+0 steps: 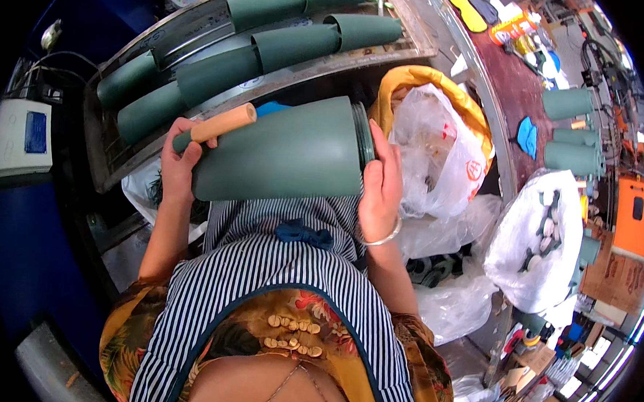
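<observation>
Head view: a large dark green tapered tube (288,152) lies sideways across the person's lap, over a striped apron (274,271), wide mouth to their right. The left hand (181,150) is wrapped around a pale wooden handle (224,123) at the tube's narrow end, while the right hand (381,182) lies flat against the ribbed rim of the wide mouth, steadying it. By my reading, the wooden tool is being worked at the narrow end; any further stroke calls for the right hand to keep bracing the rim.

Beyond the lap, a metal rack (120,161) carries nested green tubes (272,45) in rows. At the bench's near edge sits an orange-lined white plastic bag (434,141); farther right, a white bag of small pale and green parts (542,234), an orange box (633,217), and brown cartons (613,278).
</observation>
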{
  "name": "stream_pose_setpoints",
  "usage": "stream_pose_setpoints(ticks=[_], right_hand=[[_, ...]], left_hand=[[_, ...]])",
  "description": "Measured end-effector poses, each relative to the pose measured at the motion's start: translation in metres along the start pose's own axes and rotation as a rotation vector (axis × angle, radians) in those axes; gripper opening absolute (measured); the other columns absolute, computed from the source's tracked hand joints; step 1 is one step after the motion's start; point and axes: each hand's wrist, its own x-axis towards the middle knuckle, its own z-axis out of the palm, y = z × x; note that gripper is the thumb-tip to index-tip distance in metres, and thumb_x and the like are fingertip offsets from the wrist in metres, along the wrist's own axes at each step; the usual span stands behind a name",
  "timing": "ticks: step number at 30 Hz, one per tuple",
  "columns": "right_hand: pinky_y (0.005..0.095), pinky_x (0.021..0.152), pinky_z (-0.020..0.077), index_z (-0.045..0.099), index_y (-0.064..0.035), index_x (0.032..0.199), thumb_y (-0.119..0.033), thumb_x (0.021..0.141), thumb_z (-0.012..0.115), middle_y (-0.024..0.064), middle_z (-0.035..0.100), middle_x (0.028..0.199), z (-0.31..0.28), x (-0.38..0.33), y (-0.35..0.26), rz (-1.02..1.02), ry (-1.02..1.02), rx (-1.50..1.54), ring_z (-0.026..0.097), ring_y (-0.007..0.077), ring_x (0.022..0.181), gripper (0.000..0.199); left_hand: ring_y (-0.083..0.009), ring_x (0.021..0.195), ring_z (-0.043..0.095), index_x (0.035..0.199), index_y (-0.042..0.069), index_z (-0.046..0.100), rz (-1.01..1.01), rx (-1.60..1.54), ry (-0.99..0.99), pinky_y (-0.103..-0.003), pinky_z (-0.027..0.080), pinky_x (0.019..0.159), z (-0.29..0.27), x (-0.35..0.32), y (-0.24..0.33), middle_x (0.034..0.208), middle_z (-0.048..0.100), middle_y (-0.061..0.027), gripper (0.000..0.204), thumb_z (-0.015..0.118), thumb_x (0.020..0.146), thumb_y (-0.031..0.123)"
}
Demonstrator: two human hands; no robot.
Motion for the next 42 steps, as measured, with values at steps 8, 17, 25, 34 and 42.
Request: stream_pose_setpoints(ticks=[8,17,25,34,42], right_hand=[[0.0372,0.085,0.0408,0.053,0.0046,0.129,-0.043,0.097,0.031,0.0165,0.057,0.110,0.011,-0.001,-0.011,-0.156,0.164,0.025,0.052,0.0283,0.093,0.061],[0.0381,0.082,0.0450,0.054,0.0075,0.126,-0.042,0.098,0.032,0.0192,0.057,0.107,-0.007,0.007,-0.004,-0.161,0.400,0.031,0.055,0.0273,0.090,0.061],[0.0367,0.082,0.0413,0.052,0.0070,0.129,-0.042,0.098,0.035,0.0166,0.056,0.103,-0.021,0.009,-0.002,-0.166,0.242,-0.062,0.050,0.0262,0.090,0.061],[0.0466,0.085,0.0437,0.065,0.0034,0.110,-0.048,0.090,0.052,0.0121,0.054,0.087,-0.020,0.001,-0.011,-0.561,0.281,0.203,0.051,0.0252,0.075,0.057],[0.0415,0.084,0.0441,0.068,-0.0071,0.107,-0.035,0.076,0.065,0.0073,0.055,0.087,-0.010,0.005,0.011,-0.405,0.124,0.336,0.051,0.0237,0.074,0.042]], left_hand=[[-0.0182,0.087,0.050,0.092,0.006,0.049,0.177,0.014,-0.097,-0.032,0.039,0.086,0.013,0.023,0.026,0.083,0.056,-0.0057,0.050,0.073,0.080,0.048],[-0.0141,0.082,0.048,0.094,0.007,0.048,0.049,-0.041,-0.180,-0.026,0.039,0.076,0.043,0.037,0.030,0.084,0.054,-0.0053,0.047,0.071,0.083,0.046],[-0.0140,0.083,0.049,0.094,0.006,0.048,0.160,-0.003,-0.166,-0.027,0.040,0.079,0.050,0.044,0.032,0.084,0.055,-0.0056,0.043,0.068,0.086,0.043],[-0.0158,0.087,0.057,0.102,0.004,0.050,-0.281,-0.294,-0.251,-0.026,0.049,0.077,0.038,0.063,0.025,0.086,0.058,-0.0068,0.035,0.056,0.095,0.038],[-0.0180,0.086,0.061,0.100,0.003,0.054,-0.657,-0.292,-0.275,-0.030,0.053,0.076,0.014,0.076,0.014,0.091,0.061,-0.0069,0.025,0.060,0.094,0.026]])
